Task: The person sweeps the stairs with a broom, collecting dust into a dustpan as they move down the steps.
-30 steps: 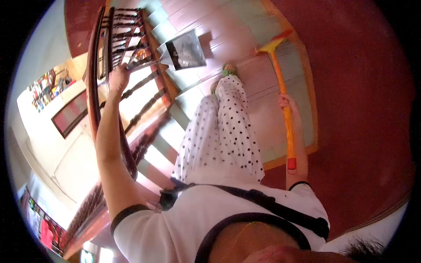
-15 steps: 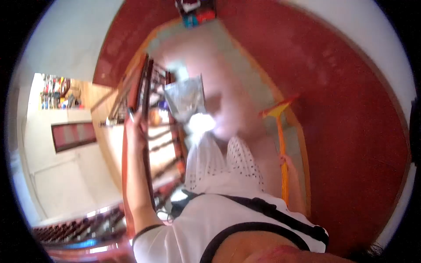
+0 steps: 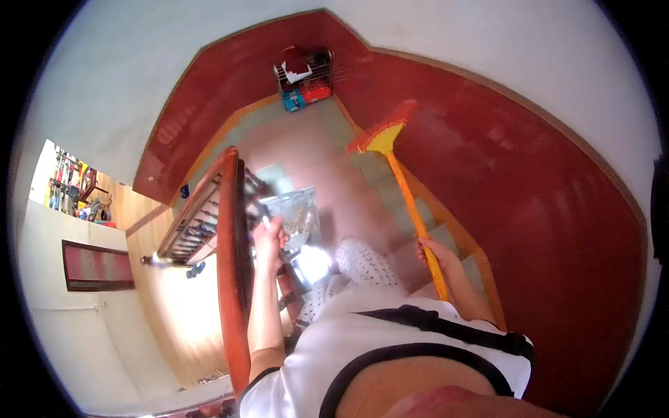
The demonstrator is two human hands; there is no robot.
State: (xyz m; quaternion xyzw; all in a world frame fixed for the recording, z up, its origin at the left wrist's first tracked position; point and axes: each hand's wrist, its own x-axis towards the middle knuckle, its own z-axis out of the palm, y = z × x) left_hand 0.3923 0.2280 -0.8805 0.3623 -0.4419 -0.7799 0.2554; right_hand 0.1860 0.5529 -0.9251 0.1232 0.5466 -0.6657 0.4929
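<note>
My right hand (image 3: 433, 254) is closed around the yellow-orange handle of a broom (image 3: 401, 171). The broom is raised, its red bristles pointing up and away in front of the dark red wall panel. My left hand (image 3: 269, 240) is closed beside the wooden handrail, with a pale handle end poking out of the fist. Just beyond that hand hangs a grey metallic dustpan (image 3: 294, 210), which seems to belong to this handle; the join is hidden.
A wooden banister (image 3: 230, 279) runs along my left, with a lower floor beyond it. Ahead, a small rack (image 3: 304, 78) holding bags stands in the landing corner. Stair steps (image 3: 446, 240) lie at right, below the red wall (image 3: 516, 209).
My right hand has lifted the broom up and to the left. My left hand has moved right and down, and the dustpan is lower. The view now takes in more of the landing.
</note>
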